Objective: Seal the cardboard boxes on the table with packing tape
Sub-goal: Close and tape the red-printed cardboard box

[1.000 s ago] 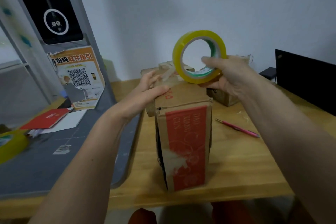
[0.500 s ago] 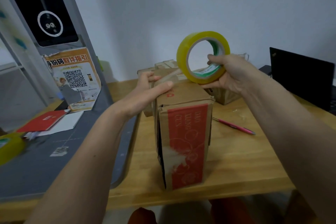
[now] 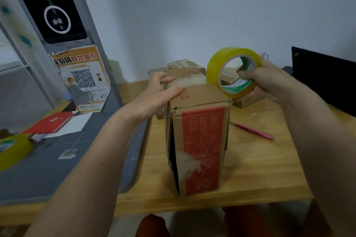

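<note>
So the box (image 3: 200,140) stands on end near the table (image 3: 260,169) front edge, red panel reading "DAO XIANG CUN". Left hand (image 3: 158,96) lies flat on its top, fingers pressing the tape strip (image 3: 190,81); right hand (image 3: 267,81) grips the yellow roll (image 3: 234,72), fingers through the core. Two rolls total, the second (image 3: 11,150) on the grey mat (image 3: 57,159). One pink pen (image 3: 252,131), more boxes (image 3: 183,67) behind, a QR poster (image 3: 82,79), white wall.

Second tape roll (image 3: 11,150) blurred, cut by edge.
</note>
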